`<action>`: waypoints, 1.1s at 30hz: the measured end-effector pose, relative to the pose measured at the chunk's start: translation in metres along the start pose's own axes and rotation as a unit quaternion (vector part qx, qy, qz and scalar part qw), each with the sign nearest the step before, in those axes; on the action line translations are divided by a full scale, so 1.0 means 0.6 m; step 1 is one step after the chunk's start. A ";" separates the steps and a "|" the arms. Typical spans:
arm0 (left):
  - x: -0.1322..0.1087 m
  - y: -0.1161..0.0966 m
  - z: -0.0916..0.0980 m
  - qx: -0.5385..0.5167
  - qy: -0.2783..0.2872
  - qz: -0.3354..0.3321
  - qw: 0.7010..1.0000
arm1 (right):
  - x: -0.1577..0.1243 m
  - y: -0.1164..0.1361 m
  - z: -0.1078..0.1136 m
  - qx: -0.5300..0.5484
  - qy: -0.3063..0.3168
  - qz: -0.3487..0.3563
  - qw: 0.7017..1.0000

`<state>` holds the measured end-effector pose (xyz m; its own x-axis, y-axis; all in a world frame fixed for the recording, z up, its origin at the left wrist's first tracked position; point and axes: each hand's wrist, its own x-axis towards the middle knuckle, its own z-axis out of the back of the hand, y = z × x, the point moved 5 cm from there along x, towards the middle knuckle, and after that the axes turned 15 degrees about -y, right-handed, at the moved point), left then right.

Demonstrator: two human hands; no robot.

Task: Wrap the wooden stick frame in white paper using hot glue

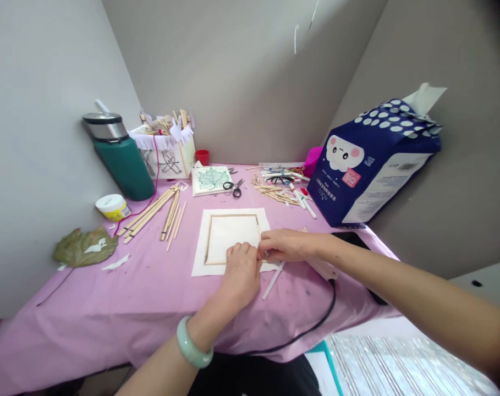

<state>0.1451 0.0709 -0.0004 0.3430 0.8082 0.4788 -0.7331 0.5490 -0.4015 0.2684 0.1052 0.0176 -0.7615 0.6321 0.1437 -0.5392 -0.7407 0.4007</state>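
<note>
A square frame of thin wooden sticks (209, 237) lies on a white sheet (198, 258) in front of me. My left hand (242, 272) presses on its lower right part, fingers curled and close together. At the same corner, the fingers of my right hand (285, 245) are pinched on the frame's right side; the exact contact is hidden by the fingers. A translucent glue stick (273, 280) points out towards me beneath my right hand. Partly behind my right forearm lies a pale hot glue gun (323, 268) with a black cord (330, 308).
Bundled wooden sticks (150, 214), a dry leaf (82, 247) and a white tub (111, 206) lie left, near a green bottle (124, 159). Scissors (234, 188) and a leaf-print pad (212, 180) are behind the sheet. A blue tissue pack (369, 165) stands right.
</note>
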 end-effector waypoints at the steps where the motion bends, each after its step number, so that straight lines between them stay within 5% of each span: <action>1: 0.000 0.000 0.000 0.001 0.001 -0.001 1.000 | 0.000 0.001 0.000 -0.002 0.000 0.000 1.000; 25: 0.000 0.000 0.001 0.001 0.005 0.003 1.000 | -0.001 0.000 -0.001 0.025 -0.004 0.012 1.000; 33: 0.000 0.001 0.003 -0.007 -0.014 0.000 1.000 | -0.012 0.012 0.020 -0.032 -0.004 -0.098 0.995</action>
<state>0.1435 0.0709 0.0005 0.3263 0.8019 0.5006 -0.7247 0.5522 -0.4122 0.2744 0.0982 0.0301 -0.6360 0.7679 0.0765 -0.6994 -0.6155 0.3633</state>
